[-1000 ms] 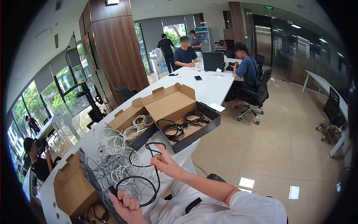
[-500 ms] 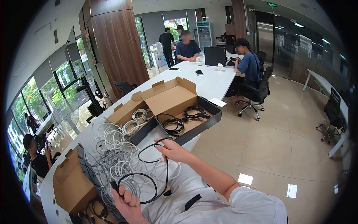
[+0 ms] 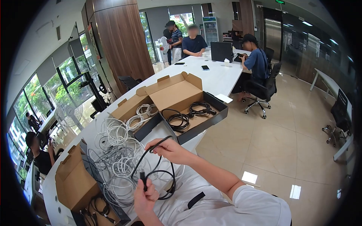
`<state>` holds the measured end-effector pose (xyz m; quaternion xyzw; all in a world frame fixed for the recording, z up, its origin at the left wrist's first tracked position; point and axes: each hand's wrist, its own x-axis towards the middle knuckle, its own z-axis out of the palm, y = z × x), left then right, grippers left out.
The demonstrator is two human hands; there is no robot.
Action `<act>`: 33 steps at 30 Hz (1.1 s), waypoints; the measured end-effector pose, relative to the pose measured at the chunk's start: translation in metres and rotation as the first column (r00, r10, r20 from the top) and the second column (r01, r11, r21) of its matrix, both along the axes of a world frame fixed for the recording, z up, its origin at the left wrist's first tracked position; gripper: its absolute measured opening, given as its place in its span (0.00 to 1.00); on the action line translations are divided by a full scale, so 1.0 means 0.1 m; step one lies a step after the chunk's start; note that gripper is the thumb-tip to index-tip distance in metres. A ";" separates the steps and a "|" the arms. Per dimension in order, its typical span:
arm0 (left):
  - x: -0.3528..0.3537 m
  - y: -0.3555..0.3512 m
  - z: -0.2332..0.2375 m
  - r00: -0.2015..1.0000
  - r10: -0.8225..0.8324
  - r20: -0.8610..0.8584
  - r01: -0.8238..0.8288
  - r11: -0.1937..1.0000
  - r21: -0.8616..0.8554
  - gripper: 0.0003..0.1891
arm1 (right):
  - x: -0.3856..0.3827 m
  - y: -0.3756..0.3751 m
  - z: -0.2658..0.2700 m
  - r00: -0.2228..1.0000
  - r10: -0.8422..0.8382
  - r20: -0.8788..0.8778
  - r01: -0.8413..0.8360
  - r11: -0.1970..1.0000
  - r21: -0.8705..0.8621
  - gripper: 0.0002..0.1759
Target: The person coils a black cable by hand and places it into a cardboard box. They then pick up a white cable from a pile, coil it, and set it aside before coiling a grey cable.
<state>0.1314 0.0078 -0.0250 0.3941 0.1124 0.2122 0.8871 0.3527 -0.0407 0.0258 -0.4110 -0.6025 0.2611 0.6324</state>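
Note:
A black cable [image 3: 172,176] hangs in loose loops between my two hands, above my lap and the table edge. My left hand [image 3: 146,199] is closed round its black connector end [image 3: 142,177], which points up out of the fist. Higher up, my right hand [image 3: 166,150] pinches the upper part of the loops between thumb and fingers. Just left of the hands lies a big tangle of white and grey cables [image 3: 117,162]. Beyond my right hand, an opened box [image 3: 207,120] holds coiled black cables [image 3: 178,119].
At the left, another cardboard box [image 3: 75,180] contains black cables [image 3: 98,211]. A box with white cables [image 3: 145,113] stands behind the tangle. Phones [image 3: 205,67] and a black monitor-like panel [image 3: 221,51] are farther along the white table [image 3: 169,81]. Several people sit or stand around.
My left hand has moved up and right with the connector, closer to my right hand. My right hand has shifted slightly left, and the cable loops are gathered tighter. The view has turned slightly.

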 end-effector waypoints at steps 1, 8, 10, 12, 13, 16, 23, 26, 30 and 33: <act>0.04 -0.02 -0.01 1.000 -0.007 -0.014 0.007 1.000 -0.021 0.20 | -0.04 -0.02 0.04 0.998 0.055 -0.038 -0.056 0.997 -0.044 0.13; 0.19 -0.14 -0.03 0.996 -0.088 -0.032 0.088 0.996 0.018 0.20 | -0.27 0.04 0.09 0.964 0.231 -0.131 -0.218 0.970 0.106 0.09; 0.21 -0.14 -0.05 0.998 -0.057 -0.017 0.058 0.998 0.019 0.19 | -0.29 0.04 0.11 0.965 0.236 -0.113 -0.216 0.962 0.167 0.09; 0.24 -0.13 -0.07 1.000 -0.018 0.000 0.018 0.999 0.035 0.19 | -0.29 0.02 0.11 0.958 0.262 -0.119 -0.234 0.949 0.210 0.10; 0.27 -0.13 -0.08 1.000 0.005 0.010 -0.006 0.999 0.043 0.19 | -0.27 0.04 0.07 0.953 0.272 -0.134 -0.235 0.943 0.237 0.10; 0.36 -0.19 -0.13 1.000 0.005 0.026 -0.008 0.993 0.115 0.19 | -0.28 0.08 0.10 0.882 0.313 -0.353 -0.213 0.932 0.293 0.11; 0.44 -0.23 -0.16 0.998 -0.004 0.056 0.000 0.997 0.077 0.19 | -0.13 0.11 0.10 0.665 0.544 -0.512 -0.381 0.836 0.395 0.29; 0.43 -0.18 -0.22 0.993 0.016 0.120 -0.004 0.995 -0.102 0.17 | -0.21 0.02 -0.09 0.831 0.500 -0.245 -0.474 0.866 0.161 0.26; 0.39 -0.29 -0.33 0.839 0.539 -0.080 -0.481 0.801 0.355 0.24 | -0.50 -0.16 0.07 0.735 0.594 0.329 -0.654 0.749 0.109 0.18; 0.34 -0.37 -0.30 0.864 0.504 -0.001 -0.497 0.853 0.161 0.24 | -0.58 -0.19 0.07 0.705 0.360 0.611 -0.582 0.786 0.208 0.19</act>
